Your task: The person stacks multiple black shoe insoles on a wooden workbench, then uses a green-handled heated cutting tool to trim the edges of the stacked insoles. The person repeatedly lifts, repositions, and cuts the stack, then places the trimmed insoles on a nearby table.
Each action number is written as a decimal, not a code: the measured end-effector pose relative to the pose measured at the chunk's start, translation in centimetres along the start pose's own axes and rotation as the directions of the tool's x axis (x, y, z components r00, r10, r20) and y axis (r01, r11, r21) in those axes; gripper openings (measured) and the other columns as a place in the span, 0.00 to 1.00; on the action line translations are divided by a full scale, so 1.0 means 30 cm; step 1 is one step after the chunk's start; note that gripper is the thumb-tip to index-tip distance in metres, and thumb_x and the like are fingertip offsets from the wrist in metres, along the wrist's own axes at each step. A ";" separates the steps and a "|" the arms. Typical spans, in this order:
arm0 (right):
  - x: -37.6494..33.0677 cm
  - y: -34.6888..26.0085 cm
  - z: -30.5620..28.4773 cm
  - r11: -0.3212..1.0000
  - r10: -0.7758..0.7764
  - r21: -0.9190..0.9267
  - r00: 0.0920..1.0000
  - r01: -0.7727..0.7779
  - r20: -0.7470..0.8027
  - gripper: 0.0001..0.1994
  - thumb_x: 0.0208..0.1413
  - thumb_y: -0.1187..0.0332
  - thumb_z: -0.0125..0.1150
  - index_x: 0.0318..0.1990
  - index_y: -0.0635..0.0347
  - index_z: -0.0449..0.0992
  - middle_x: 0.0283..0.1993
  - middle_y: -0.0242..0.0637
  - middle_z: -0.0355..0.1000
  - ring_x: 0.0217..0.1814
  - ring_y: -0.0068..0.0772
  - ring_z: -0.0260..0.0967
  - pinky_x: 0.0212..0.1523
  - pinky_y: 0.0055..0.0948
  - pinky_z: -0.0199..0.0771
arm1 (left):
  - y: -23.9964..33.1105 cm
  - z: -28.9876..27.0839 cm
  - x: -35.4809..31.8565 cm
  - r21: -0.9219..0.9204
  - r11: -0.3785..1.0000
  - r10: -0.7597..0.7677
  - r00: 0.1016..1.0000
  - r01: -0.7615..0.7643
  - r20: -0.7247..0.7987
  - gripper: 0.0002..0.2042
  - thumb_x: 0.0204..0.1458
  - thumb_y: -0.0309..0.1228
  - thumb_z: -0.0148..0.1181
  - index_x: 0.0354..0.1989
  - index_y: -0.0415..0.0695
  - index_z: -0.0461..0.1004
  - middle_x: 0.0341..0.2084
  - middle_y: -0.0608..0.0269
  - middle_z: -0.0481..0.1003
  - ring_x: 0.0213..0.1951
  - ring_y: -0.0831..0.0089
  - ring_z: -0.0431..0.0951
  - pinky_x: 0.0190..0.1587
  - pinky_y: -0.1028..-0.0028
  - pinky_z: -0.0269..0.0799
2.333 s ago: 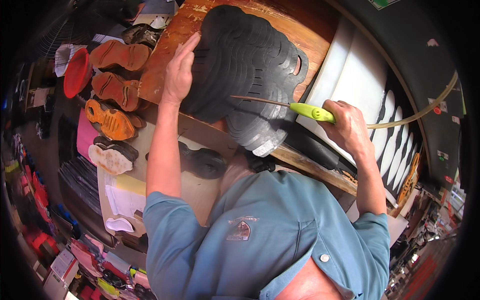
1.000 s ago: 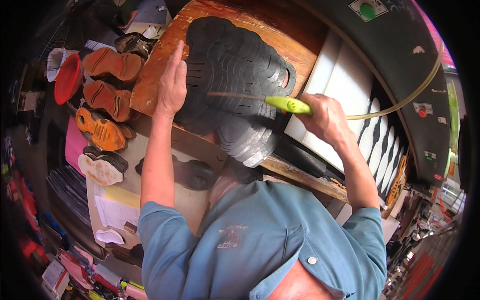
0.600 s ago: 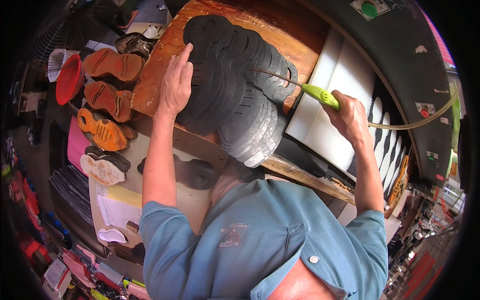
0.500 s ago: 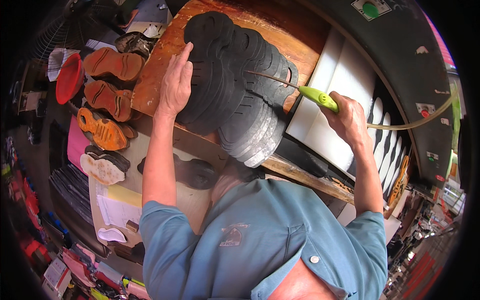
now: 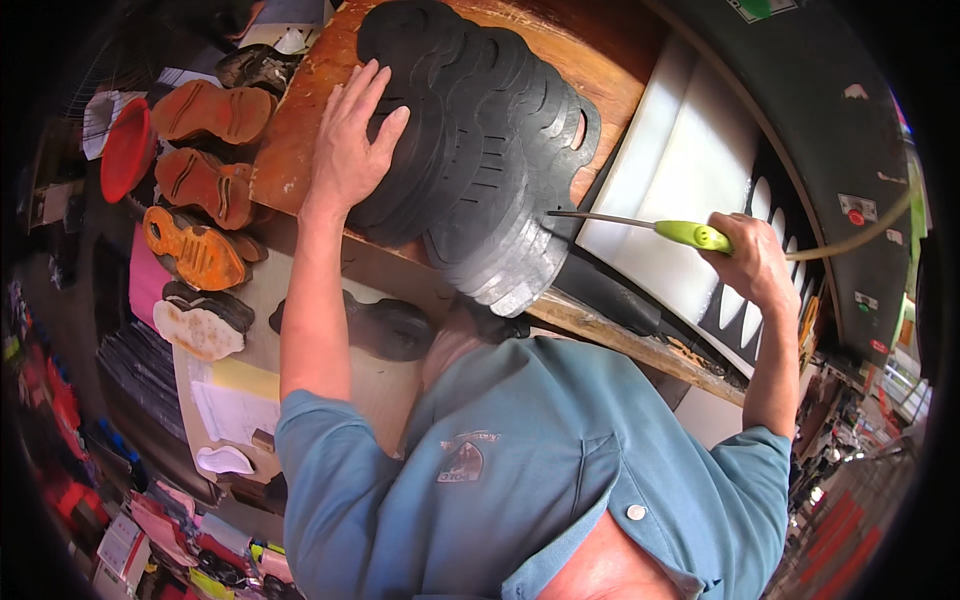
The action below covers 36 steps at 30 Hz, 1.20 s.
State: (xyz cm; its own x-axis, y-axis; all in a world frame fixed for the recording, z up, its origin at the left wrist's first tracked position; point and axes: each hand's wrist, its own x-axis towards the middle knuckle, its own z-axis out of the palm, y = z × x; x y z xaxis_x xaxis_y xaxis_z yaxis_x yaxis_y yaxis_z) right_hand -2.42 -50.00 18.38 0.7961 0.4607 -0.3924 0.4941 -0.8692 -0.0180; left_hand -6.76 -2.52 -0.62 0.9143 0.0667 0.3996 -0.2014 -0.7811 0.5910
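Note:
A fanned pile of black, sole-shaped rubber pieces (image 5: 470, 140) lies on the wooden board (image 5: 285, 165), several overlapping, the nearest ones dusted pale grey. At the pile's left edge is my left hand (image 5: 350, 155), its fingers stretched out and the thumb spread over the black pieces; whether it presses on them I cannot tell. My right hand (image 5: 757, 258) is closed round the green handle of an air blow gun (image 5: 690, 235). Its long thin metal nozzle points left, the tip over the right side of the pile. A clear hose trails away to the right behind my hand.
Right of the pile lie white slabs (image 5: 665, 150) and white sole-shaped pieces (image 5: 732, 305) beneath a dark machine (image 5: 830, 120) with buttons. Brown and orange sole-shaped forms (image 5: 205, 185), a red bowl (image 5: 128, 150) and papers (image 5: 235, 410) are at the left. A wooden edge (image 5: 600, 335) runs before me.
My right hand has drawn the air blow gun right and nearer, its tip shifting from mid-pile to the pile's right side. My left hand's thumb has spread away from the fingers.

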 end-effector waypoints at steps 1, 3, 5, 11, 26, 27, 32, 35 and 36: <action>-0.020 0.017 -0.010 0.999 0.011 -0.040 1.000 -0.012 -0.013 0.08 0.57 0.68 0.74 0.39 0.60 0.81 0.32 0.47 0.80 0.36 0.55 0.80 0.41 0.49 0.78 | 0.000 0.000 0.001 -0.006 1.000 -0.003 1.000 0.003 0.001 0.28 0.71 0.46 0.58 0.73 0.40 0.72 0.74 0.46 0.69 0.77 0.48 0.64 0.80 0.51 0.53; -0.060 0.038 -0.029 0.999 0.035 -0.037 0.998 -0.033 0.052 0.07 0.57 0.67 0.74 0.37 0.59 0.82 0.30 0.46 0.79 0.34 0.54 0.80 0.39 0.48 0.78 | 0.004 -0.003 -0.001 0.000 1.000 -0.008 1.000 0.008 0.008 0.28 0.71 0.45 0.59 0.73 0.40 0.72 0.74 0.46 0.69 0.78 0.48 0.63 0.80 0.51 0.53; -0.105 0.038 -0.044 1.000 0.004 0.021 0.994 -0.006 0.107 0.07 0.57 0.66 0.75 0.36 0.58 0.83 0.28 0.46 0.79 0.33 0.54 0.80 0.38 0.48 0.78 | 0.009 -0.008 0.000 0.020 1.000 -0.003 1.000 0.003 0.018 0.29 0.71 0.45 0.59 0.73 0.39 0.72 0.74 0.46 0.69 0.78 0.48 0.63 0.81 0.51 0.52; -0.111 0.018 -0.050 0.997 0.073 -0.024 0.988 -0.070 0.134 0.09 0.57 0.65 0.75 0.37 0.60 0.83 0.30 0.49 0.80 0.35 0.55 0.80 0.40 0.48 0.79 | 0.016 -0.017 0.006 0.032 0.999 -0.029 0.997 0.027 0.069 0.29 0.73 0.45 0.55 0.75 0.39 0.69 0.77 0.48 0.66 0.79 0.50 0.62 0.81 0.51 0.51; 0.051 0.007 -0.028 0.984 0.176 0.034 0.946 -0.173 -0.274 0.11 0.60 0.66 0.74 0.39 0.64 0.79 0.32 0.52 0.80 0.36 0.59 0.80 0.39 0.50 0.79 | 0.013 -0.017 0.009 0.041 0.999 -0.021 0.993 0.017 0.113 0.25 0.74 0.39 0.49 0.69 0.32 0.75 0.75 0.41 0.68 0.79 0.44 0.61 0.80 0.47 0.50; 0.061 0.003 -0.029 0.986 0.167 0.031 0.946 -0.165 -0.278 0.11 0.60 0.65 0.74 0.39 0.64 0.80 0.32 0.52 0.80 0.36 0.59 0.80 0.39 0.50 0.79 | 0.015 -0.019 0.009 0.045 0.999 -0.025 0.993 0.020 0.115 0.25 0.74 0.38 0.49 0.69 0.32 0.75 0.74 0.41 0.68 0.78 0.44 0.62 0.80 0.47 0.50; 0.113 -0.031 -0.059 0.995 0.093 0.052 0.937 -0.080 -0.337 0.09 0.60 0.67 0.72 0.38 0.63 0.79 0.32 0.50 0.80 0.36 0.58 0.80 0.39 0.51 0.78 | 0.029 -0.030 0.012 -0.032 0.999 -0.028 0.994 0.032 0.105 0.23 0.74 0.35 0.51 0.70 0.33 0.74 0.74 0.42 0.68 0.77 0.45 0.65 0.79 0.49 0.54; 0.163 -0.096 -0.065 0.996 0.012 0.084 0.938 0.018 -0.347 0.09 0.59 0.67 0.72 0.37 0.62 0.79 0.30 0.49 0.79 0.34 0.57 0.79 0.38 0.52 0.78 | 0.028 -0.033 0.010 -0.213 0.973 -0.076 0.996 0.085 0.050 0.23 0.74 0.32 0.51 0.72 0.34 0.71 0.75 0.42 0.67 0.77 0.47 0.66 0.78 0.53 0.58; 0.180 -0.130 -0.057 0.994 -0.039 0.086 0.936 0.074 -0.348 0.10 0.58 0.67 0.73 0.36 0.62 0.78 0.30 0.50 0.78 0.35 0.57 0.79 0.38 0.52 0.78 | 0.026 -0.031 0.008 -0.293 0.951 -0.093 0.995 0.095 0.022 0.23 0.74 0.31 0.51 0.73 0.34 0.70 0.76 0.42 0.66 0.77 0.47 0.66 0.78 0.55 0.60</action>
State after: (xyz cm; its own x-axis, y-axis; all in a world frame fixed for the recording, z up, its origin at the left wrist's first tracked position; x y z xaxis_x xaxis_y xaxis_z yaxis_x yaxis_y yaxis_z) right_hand 0.57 -43.82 17.90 0.8478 0.5283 -0.0463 0.5197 -0.8450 -0.1263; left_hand -7.03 -2.54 0.59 0.9364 0.1254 0.3278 -0.2077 -0.5548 0.8057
